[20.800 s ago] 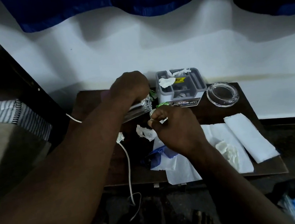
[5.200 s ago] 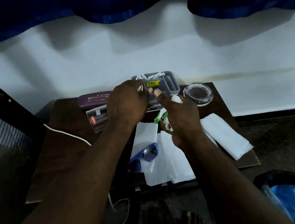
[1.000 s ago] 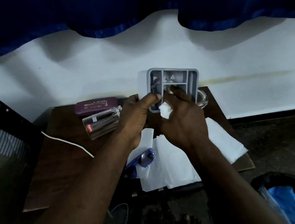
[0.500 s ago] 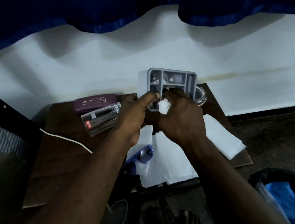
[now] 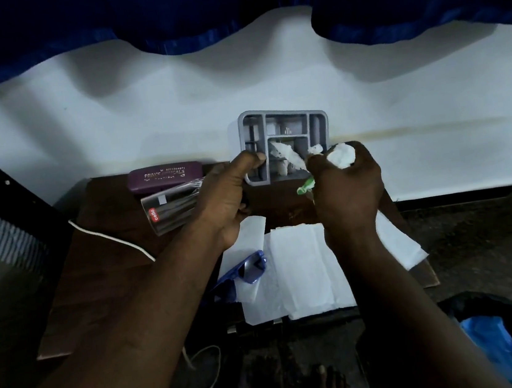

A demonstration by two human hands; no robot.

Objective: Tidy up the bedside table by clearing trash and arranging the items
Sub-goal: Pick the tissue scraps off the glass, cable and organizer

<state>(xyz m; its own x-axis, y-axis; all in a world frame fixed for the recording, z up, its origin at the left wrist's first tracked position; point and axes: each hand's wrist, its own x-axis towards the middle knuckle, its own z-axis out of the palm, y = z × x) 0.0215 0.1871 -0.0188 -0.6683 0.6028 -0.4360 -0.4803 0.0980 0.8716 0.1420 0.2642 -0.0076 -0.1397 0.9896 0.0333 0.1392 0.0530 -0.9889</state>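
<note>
White wad (image 5: 343, 154) moved right, tray (image 5: 283, 111) still tilted

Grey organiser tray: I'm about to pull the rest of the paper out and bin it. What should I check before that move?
1. Left hand grip on the grey organiser tray, thumb over the rim, open side tilted toward the camera: ok.
2. Right hand holding the crumpled tissue and green wrapper: ok.
3. Tray cleared of trash: not ok, white scraps lie in the middle compartment.
4. Room in the right hand for more scraps: cannot tell.
5. Bin open on the floor at lower right: ok.
</note>
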